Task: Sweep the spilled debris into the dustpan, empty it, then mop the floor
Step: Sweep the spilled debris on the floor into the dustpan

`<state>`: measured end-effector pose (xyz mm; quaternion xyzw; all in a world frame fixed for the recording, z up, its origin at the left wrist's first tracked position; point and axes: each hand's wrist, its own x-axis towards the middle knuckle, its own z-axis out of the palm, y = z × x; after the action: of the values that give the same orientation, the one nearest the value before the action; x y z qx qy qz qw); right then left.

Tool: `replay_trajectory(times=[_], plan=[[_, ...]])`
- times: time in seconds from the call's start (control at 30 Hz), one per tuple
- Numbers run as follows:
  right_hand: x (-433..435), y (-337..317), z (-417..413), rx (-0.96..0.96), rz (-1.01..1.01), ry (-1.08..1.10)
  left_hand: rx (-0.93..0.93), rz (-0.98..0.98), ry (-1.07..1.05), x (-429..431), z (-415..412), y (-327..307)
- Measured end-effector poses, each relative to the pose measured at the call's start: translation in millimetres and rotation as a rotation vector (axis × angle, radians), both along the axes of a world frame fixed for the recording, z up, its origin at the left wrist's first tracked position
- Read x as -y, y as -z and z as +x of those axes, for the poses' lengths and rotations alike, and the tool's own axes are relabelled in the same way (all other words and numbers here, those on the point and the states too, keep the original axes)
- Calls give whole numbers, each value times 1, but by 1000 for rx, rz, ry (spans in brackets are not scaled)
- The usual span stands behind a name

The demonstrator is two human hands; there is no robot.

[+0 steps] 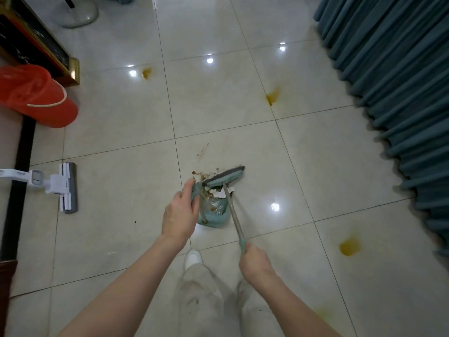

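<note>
1. Two bare hands work low over a pale tiled floor (243, 88).
2. Left hand (179, 215) grips the left wall of a teal dustpan (213, 215), fingers curled together over its rim, thumb on the near side.
3. Right hand (255, 260) is wrapped in a fist round the teal grip at the near end of a broom (224, 178); its fingertips are hidden under the hand.
4. From that fist the broom's thin metal shaft runs up and left to a teal head with dark bristles, which lies across the dustpan's mouth.
5. Debris (211, 198), white scraps and brown crumbs, sits inside the dustpan, touching the bristles.
6. More brown crumbs (202, 152) lie on the tile just beyond the broom head, trailing away from the person.
7. Four yellow-brown stains mark the floor: one (146, 73) far left of centre, one (273, 97) farther right, one (349, 246) near the right hand, and a faint one (320, 311) at the lower right.
8. A white mop (62, 187) lies flat on the floor at the left, well apart from the dustpan, its grey pad facing right.
9. A red bin (43, 98) with a red liner stands at the left, beyond the mop.
10. Teal curtains (401, 93) hang along the right side.
11. One white shoe (193, 259) and pale trousers show between the forearms.
</note>
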<state>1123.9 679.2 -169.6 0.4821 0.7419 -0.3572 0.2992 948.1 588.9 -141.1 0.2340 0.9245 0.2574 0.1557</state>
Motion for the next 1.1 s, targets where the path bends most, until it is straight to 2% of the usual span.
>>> replay_trajectory(times=[0.17,0.4,0.5,0.6,0.77,1.1], plan=[[0,-15,43,65,-17,-180,-21,-41,-1,4,0,0],[-20,-40,81,-7,-82,-100,-34,-74,18,4,3,-3],[-34,-48,84,-99,-35,-52,-31,-94,4,5,5,-6],[-44,-55,80,-152,26,-94,-49,-115,-9,11,3,-6],[-58,-47,41,-171,94,-111,-60,-130,-37,23,-5,-8],[-80,1,-104,-250,83,3,-91,-144,-38,44,-34,-4]])
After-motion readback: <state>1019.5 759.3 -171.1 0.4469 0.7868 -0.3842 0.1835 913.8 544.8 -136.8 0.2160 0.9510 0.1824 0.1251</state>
